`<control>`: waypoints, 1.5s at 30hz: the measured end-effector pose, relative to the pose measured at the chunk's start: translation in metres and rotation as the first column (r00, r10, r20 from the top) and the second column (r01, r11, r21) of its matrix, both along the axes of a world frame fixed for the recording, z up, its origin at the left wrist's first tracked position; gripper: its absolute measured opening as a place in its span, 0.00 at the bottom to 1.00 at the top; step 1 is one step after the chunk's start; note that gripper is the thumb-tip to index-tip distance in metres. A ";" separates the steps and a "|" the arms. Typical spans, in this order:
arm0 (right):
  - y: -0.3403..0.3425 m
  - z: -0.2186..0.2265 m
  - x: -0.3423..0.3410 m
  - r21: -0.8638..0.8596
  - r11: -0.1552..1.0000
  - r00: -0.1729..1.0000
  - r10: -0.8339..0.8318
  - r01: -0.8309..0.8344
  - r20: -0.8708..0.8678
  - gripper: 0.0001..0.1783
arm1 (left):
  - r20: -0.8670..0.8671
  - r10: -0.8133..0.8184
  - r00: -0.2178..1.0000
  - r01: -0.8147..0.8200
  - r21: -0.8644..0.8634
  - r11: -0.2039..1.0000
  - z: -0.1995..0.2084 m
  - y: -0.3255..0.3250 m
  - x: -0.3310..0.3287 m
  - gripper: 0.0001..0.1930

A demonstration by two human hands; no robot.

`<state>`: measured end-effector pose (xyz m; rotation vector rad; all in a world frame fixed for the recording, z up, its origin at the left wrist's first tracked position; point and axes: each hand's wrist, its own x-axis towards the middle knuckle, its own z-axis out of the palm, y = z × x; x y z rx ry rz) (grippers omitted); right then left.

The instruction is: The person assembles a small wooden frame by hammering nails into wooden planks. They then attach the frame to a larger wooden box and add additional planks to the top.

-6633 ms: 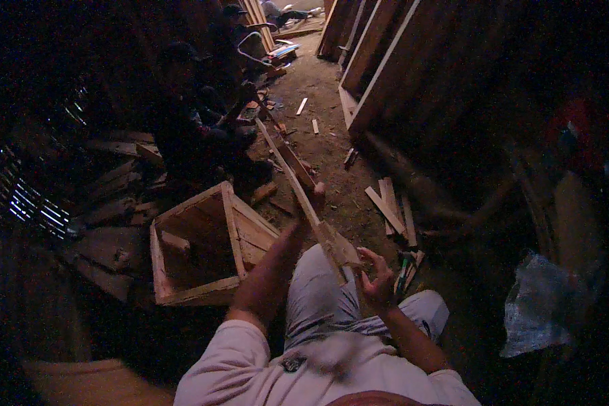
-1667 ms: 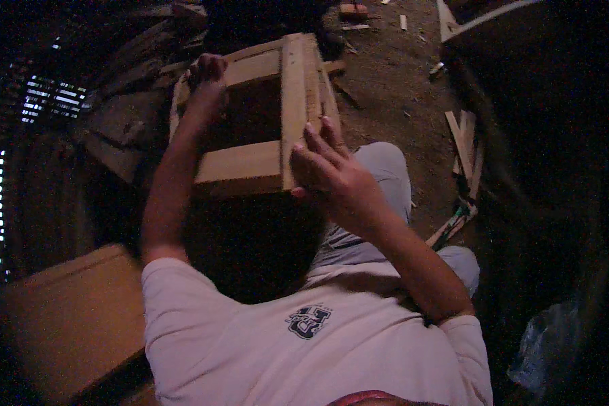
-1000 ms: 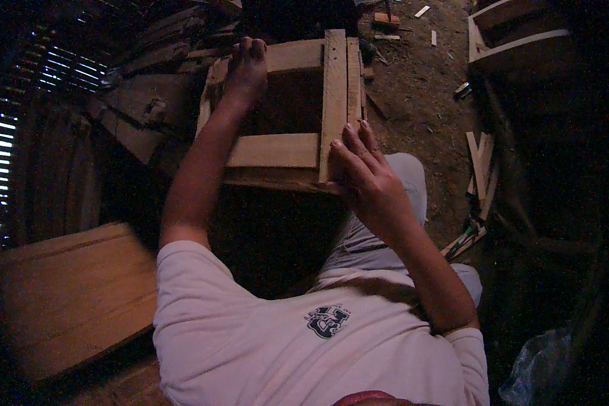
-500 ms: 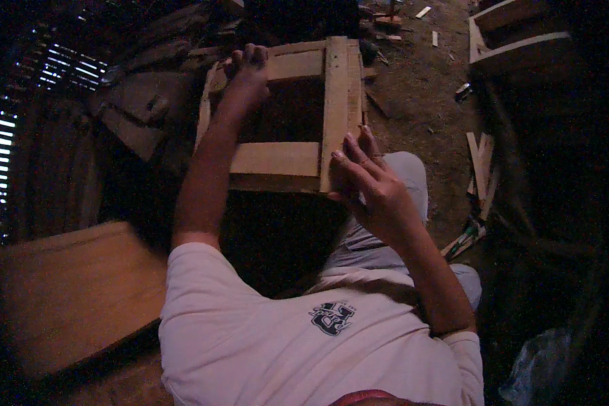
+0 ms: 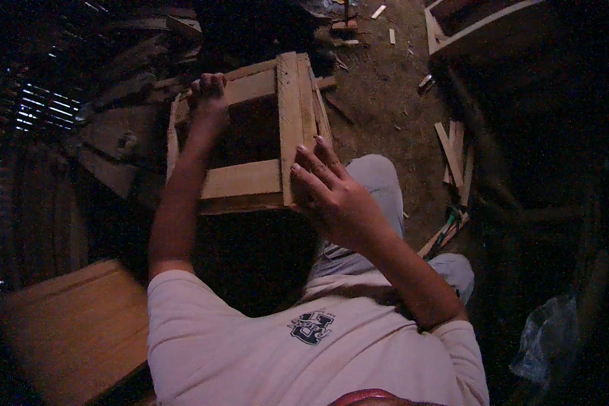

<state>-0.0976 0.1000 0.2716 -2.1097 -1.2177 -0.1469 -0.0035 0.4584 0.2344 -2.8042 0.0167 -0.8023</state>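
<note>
A boxy frame of pale, rough-sawn wood (image 5: 243,180) stands in front of me, with a dark rectangular gap in the middle of its top. Over at its far left corner, my left hand (image 5: 208,95) is closed round the rail, fingers curled; slight blur softens the hand and forearm. My right hand (image 5: 328,193) rests against the near right corner, its fingers stretched and spread along the upright-running right plank (image 5: 291,122). The right thumb is mostly hidden, and I see no tool in that hand.
A flat wooden board (image 5: 81,331) lies at lower left. On the dirt floor to the right are loose wood strips (image 5: 455,159) and a clear plastic bag (image 5: 545,338). Another wooden piece with curved edges (image 5: 487,28) stands at far right. My grey-trousered knee (image 5: 375,183) is beside the frame.
The whole view has shifted, so the frame and both hands appear farther left and a little lower. More of the frame's right side shows. Both hands keep their places on it.
</note>
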 end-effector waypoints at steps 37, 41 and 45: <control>-0.005 -0.017 0.011 -0.001 0.999 0.986 -0.035 0.036 0.160 0.36 | -0.084 -0.082 0.993 0.012 -0.619 0.785 -0.013 0.093 -0.050 0.32; -0.004 -0.020 0.013 -0.022 0.998 0.990 -0.049 0.052 0.129 0.35 | -0.072 -0.056 0.996 0.011 -0.512 0.859 -0.012 0.085 -0.044 0.30; -0.004 -0.021 0.015 -0.019 0.999 0.983 -0.043 0.047 0.179 0.35 | -0.028 -0.061 0.998 0.039 -0.497 0.867 -0.020 0.087 -0.040 0.30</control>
